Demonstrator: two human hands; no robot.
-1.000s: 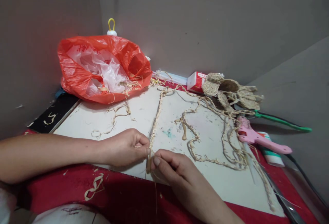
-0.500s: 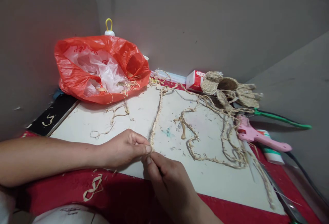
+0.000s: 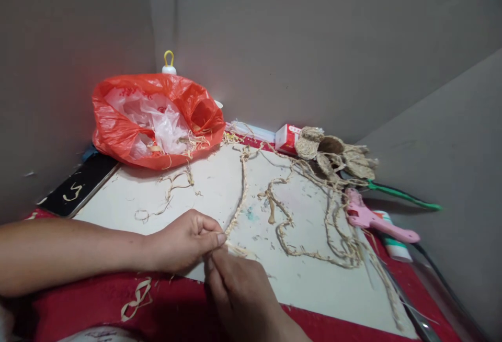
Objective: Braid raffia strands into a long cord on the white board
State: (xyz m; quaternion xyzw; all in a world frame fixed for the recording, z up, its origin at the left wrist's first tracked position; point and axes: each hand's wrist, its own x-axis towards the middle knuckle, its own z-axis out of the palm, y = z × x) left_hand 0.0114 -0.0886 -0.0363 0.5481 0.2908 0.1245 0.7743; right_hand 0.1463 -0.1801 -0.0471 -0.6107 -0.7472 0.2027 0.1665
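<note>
A thin twisted cord of straw-coloured fibre [image 3: 242, 187] runs down the white board [image 3: 212, 185] from its far edge to my hands. My left hand [image 3: 186, 240] pinches its near end between thumb and forefinger. Just below, my right hand [image 3: 245, 287] has its fingers closed at the same end, nearly touching the left thumb. Pale loose strands [image 3: 239, 250] stick out to the right above my right knuckles. What lies between the right fingertips is mostly hidden. A longer twisted cord [image 3: 301, 252] winds across the board's right side.
A red plastic bag [image 3: 129, 161] with fibre scraps stands at the back left, beside a black phone-like slab [image 3: 92, 177]. At right lie coiled fibre pieces [image 3: 309, 146], a pink glue gun [image 3: 378, 223], a green-handled tool [image 3: 408, 196] and a white-and-green tube [image 3: 398, 250]. Grey walls enclose the table.
The view has tilted and shifted slightly. My right hand has turned a little, and pale strands now show above its knuckles. The left hand keeps its pinch on the cord.
</note>
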